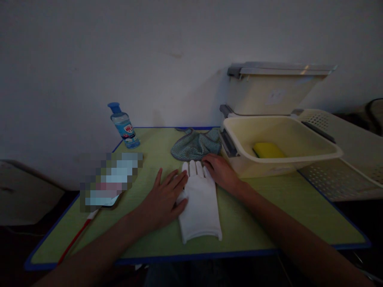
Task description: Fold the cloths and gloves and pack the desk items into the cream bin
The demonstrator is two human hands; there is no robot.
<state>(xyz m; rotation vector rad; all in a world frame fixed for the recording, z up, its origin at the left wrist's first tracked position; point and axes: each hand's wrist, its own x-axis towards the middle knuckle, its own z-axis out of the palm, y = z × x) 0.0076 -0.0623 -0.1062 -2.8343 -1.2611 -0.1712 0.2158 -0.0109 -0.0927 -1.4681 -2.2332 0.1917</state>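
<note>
A white glove (200, 207) lies flat on the table, its fingers pointing away from me and its cuff towards me. My left hand (167, 195) rests along the glove's left side, fingers spread, with the fingertips and thumb touching its edge. At the glove's upper right, my right hand (220, 170) has its fingers curled in around the outermost glove finger. The fingertips of that hand are partly hidden. Just beyond the glove, a crumpled grey-blue cloth (194, 144) lies beside the box.
An open cream storage box (269, 169), lid raised, holds a yellow sponge (269, 150). A blue liquid bottle (125, 127) stands at the back left. A blurred-out phone-like device (112, 181) with a red cable (74, 239) lies left on the green table (248, 227). A perforated basket (338, 179) is at right.
</note>
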